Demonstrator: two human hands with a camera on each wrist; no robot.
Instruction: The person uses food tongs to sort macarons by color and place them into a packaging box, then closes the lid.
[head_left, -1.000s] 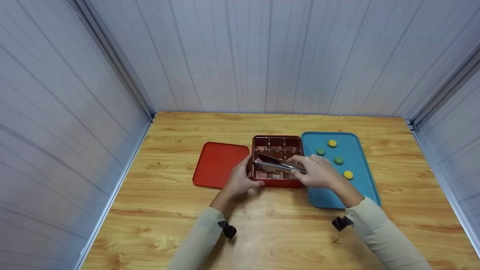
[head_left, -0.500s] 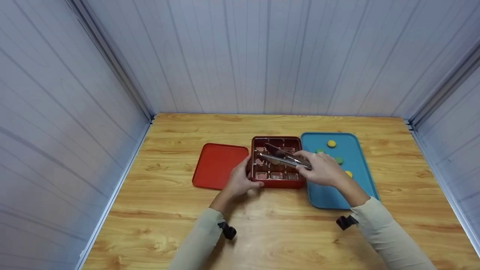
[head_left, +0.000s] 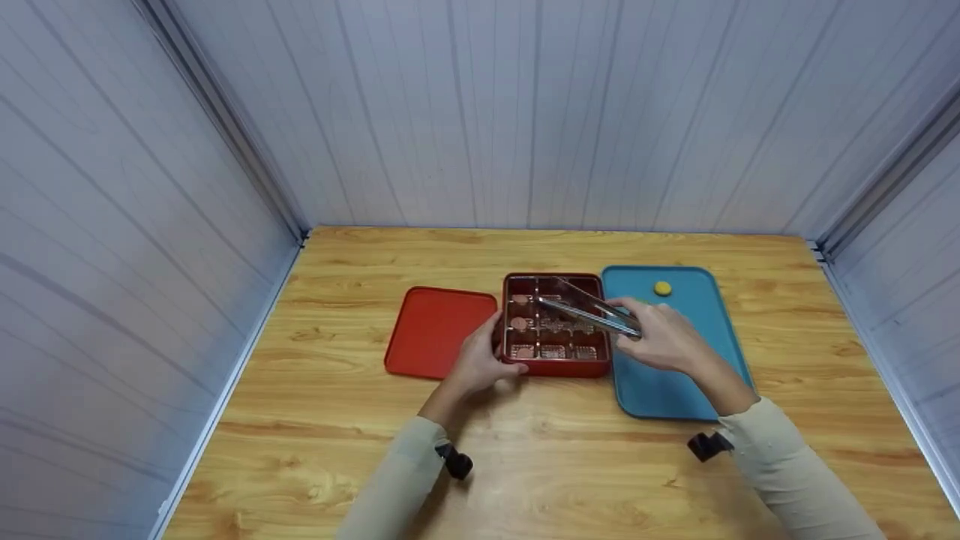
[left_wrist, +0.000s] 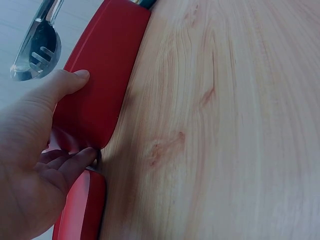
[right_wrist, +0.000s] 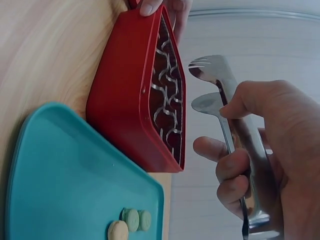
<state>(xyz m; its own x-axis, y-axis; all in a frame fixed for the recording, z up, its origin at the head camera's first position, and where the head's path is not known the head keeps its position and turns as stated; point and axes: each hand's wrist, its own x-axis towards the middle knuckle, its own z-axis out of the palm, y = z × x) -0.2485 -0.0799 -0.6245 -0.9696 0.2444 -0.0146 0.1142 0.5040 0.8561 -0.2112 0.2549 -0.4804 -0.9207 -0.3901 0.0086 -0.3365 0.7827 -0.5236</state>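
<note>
My left hand [head_left: 478,361] grips the near left corner of a red box [head_left: 561,368], thumb on its front wall and fingers at its left side. Inside the box is a clear divided insert, with pink macarons [head_left: 519,323] in its left column. My right hand [head_left: 660,337] holds metal serving tongs [right_wrist: 245,130] over the box's right side. Nothing sits between the spread tong tips, which appear above the box opening in the right wrist view. One tip is slotted, the other spoon-shaped.
A blue tray [head_left: 667,397] lies against the box's right side, partly under my right hand. On it are a yellow macaron [head_left: 662,288] and green macarons [right_wrist: 131,219]; my hand hides others in the head view. A red lid [head_left: 435,334] lies left of the box.
My right hand and the tongs have moved right and up from the box's middle, and the tong arms have spread. A pink macaron now shows in the middle-left compartment. My left hand stays put.
</note>
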